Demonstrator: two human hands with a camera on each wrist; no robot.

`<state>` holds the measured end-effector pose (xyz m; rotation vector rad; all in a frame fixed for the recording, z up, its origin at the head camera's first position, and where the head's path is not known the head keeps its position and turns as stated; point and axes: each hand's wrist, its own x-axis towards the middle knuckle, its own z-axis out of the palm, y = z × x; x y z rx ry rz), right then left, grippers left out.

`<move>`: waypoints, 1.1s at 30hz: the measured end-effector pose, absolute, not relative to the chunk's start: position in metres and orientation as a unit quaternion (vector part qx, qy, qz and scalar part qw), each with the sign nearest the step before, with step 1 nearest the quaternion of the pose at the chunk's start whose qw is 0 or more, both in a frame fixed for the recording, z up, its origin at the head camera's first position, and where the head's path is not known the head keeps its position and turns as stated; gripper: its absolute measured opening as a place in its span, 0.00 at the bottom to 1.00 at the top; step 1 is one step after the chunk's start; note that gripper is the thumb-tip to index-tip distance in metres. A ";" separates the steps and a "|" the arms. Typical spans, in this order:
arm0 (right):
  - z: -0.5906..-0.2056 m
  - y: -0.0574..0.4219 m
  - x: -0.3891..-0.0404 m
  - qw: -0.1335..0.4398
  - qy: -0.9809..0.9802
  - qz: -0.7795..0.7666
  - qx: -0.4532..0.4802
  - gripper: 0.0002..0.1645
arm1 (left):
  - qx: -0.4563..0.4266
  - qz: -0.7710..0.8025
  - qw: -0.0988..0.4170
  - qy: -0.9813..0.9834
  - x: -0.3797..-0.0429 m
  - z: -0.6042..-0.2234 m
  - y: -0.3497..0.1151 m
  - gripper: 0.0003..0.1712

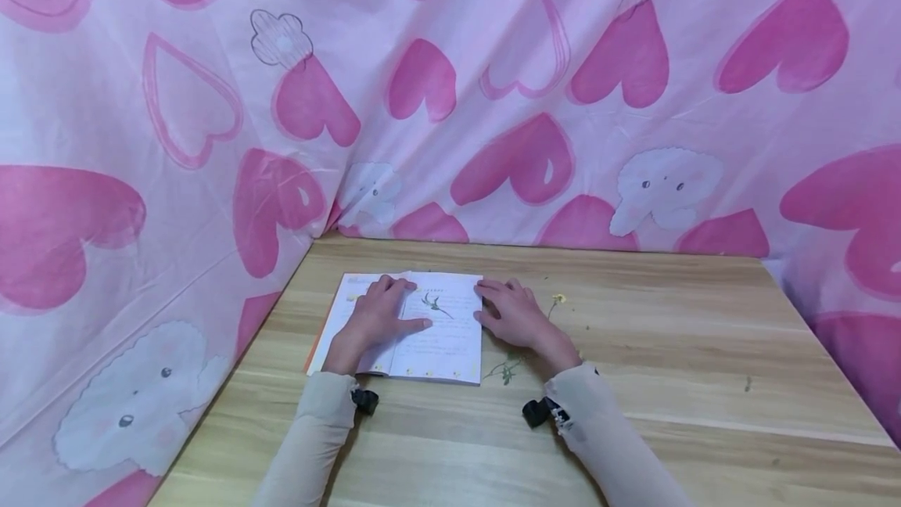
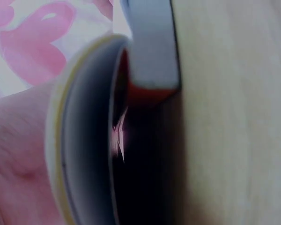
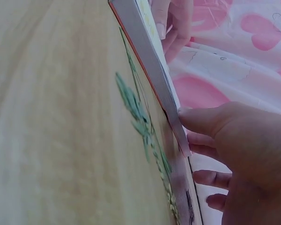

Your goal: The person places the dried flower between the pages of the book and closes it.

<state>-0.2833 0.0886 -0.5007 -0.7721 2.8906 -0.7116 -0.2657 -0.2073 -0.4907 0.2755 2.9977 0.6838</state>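
Observation:
An open book (image 1: 439, 354) with printed white pages and an orange cover edge lies on the wooden table. My left hand (image 1: 380, 311) rests across the pages near the spine, thumb stretched onto the right page. On that page, between my hands, lies a small green leafy sprig (image 1: 438, 305). At the book's right edge is my right hand (image 1: 517, 311), thumb and fingertips touching the border, fingers loosely bent. In the right wrist view the thumb (image 3: 201, 119) meets the edge of the thick page block (image 3: 154, 70). The left wrist view shows a curved page edge (image 2: 61, 140) close up.
Beside the book, partly under my right forearm, lies another green stem with leaves (image 1: 505, 370). A small yellow flower (image 1: 558, 300) lies past my right hand. Small plant bits dot the wooden table (image 1: 704, 350). Pink heart-patterned cloth (image 1: 507, 155) encloses the table's back and sides.

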 end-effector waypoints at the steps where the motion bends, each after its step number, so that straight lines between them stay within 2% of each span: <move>1: -0.500 0.089 -0.283 0.033 0.940 -0.229 -0.251 0.38 | 0.090 0.218 0.026 0.972 -0.265 -0.490 -0.207 0.49; 6: -0.501 0.090 -0.283 0.030 0.941 -0.227 -0.249 0.37 | 0.088 0.197 0.005 0.976 -0.263 -0.486 -0.197 0.52; 8: -0.502 0.091 -0.283 0.031 0.941 -0.226 -0.248 0.37 | 0.094 0.189 -0.019 0.977 -0.262 -0.484 -0.190 0.50; 11: -0.503 0.091 -0.285 0.040 0.941 -0.231 -0.245 0.38 | 0.132 0.185 -0.055 0.972 -0.257 -0.477 -0.176 0.38; 13: -0.506 0.092 -0.286 0.040 0.940 -0.235 -0.244 0.38 | 0.177 0.188 -0.059 0.964 -0.252 -0.474 -0.166 0.28; 15: -0.507 0.093 -0.287 0.038 0.939 -0.238 -0.245 0.37 | 0.222 0.204 -0.037 0.953 -0.246 -0.473 -0.155 0.20; 17: -0.508 0.094 -0.288 0.032 0.938 -0.239 -0.248 0.37 | 0.251 0.219 -0.009 0.943 -0.241 -0.474 -0.145 0.16; 20: -0.507 0.094 -0.287 0.028 0.938 -0.238 -0.250 0.37 | 0.260 0.228 0.018 0.938 -0.235 -0.479 -0.134 0.18; 25: -0.506 0.094 -0.286 0.030 0.940 -0.239 -0.243 0.37 | 0.239 0.214 0.028 0.947 -0.233 -0.485 -0.128 0.27; 33: -0.507 0.094 -0.288 0.033 0.939 -0.239 -0.244 0.38 | 0.246 0.219 0.034 0.944 -0.237 -0.489 -0.129 0.27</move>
